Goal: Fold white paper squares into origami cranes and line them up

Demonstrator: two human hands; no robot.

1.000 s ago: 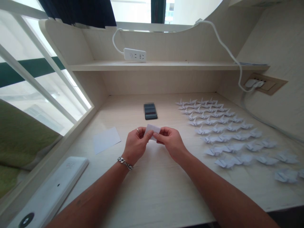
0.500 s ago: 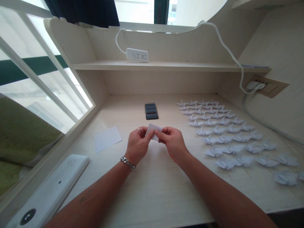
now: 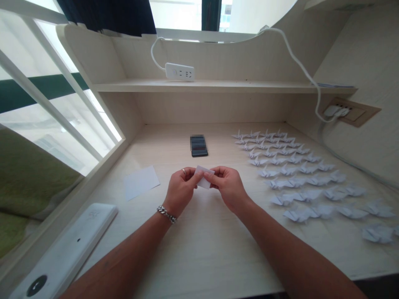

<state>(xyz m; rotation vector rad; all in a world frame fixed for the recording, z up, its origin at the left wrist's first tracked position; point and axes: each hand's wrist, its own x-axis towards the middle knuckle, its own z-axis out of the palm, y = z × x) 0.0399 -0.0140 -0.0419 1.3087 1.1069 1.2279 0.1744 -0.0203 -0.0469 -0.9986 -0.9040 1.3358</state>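
A small folded piece of white paper [image 3: 204,182] is pinched between both hands above the middle of the desk. My left hand [image 3: 181,187], with a ring and a chain bracelet, grips its left side, thumb on top. On the right side my right hand [image 3: 229,187] pinches it the same way. Fingers hide much of the paper's edges. Left of my hands lies a flat sheet of white paper [image 3: 141,182]. Rows of folded white paper cranes [image 3: 291,160] stand on the right side of the desk.
A dark phone [image 3: 199,146] lies beyond my hands. The long white device [image 3: 65,249] rests at the desk's left edge. A white power strip [image 3: 180,72] sits on the shelf [image 3: 218,86] at the back. Its white cable [image 3: 301,66] hangs near the wall socket [image 3: 352,112].
The folded paper has shifted slightly towards me and turned a little in my fingers. Both hands keep their pinch, and the other things stay put.
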